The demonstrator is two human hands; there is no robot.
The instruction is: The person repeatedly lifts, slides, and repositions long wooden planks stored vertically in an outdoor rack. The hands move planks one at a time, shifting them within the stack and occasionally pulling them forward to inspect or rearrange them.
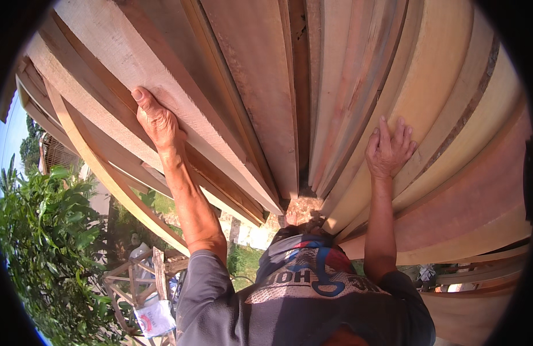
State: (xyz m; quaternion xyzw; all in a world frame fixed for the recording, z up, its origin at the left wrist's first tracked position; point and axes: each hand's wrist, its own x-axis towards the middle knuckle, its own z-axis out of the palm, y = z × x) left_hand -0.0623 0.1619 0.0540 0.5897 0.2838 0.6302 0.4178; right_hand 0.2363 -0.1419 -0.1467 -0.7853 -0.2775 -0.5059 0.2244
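Long sawn wooden planks stand upright side by side in front of me, their lower ends near my feet. At the left, my left hand (pixel 158 122) grips the edge of a pale pinkish plank (pixel 163 86). Its thumb shows along the edge, while most of the fingers are hidden from view. On the right, my right hand (pixel 388 147) rests open on a yellowish plank (pixel 431 69), fingers a little apart. Between the hands, a reddish-brown plank (pixel 258 63) leans among several others.
A thin curved-looking pale strip (pixel 114 179) slants at the left. Beyond it are a leafy green bush (pixel 53 242) and a wooden frame (pixel 131 282) with a white printed bag (pixel 155 318) hanging from it. More boards (pixel 479 274) lie at the lower right. Pavement and grass show below.
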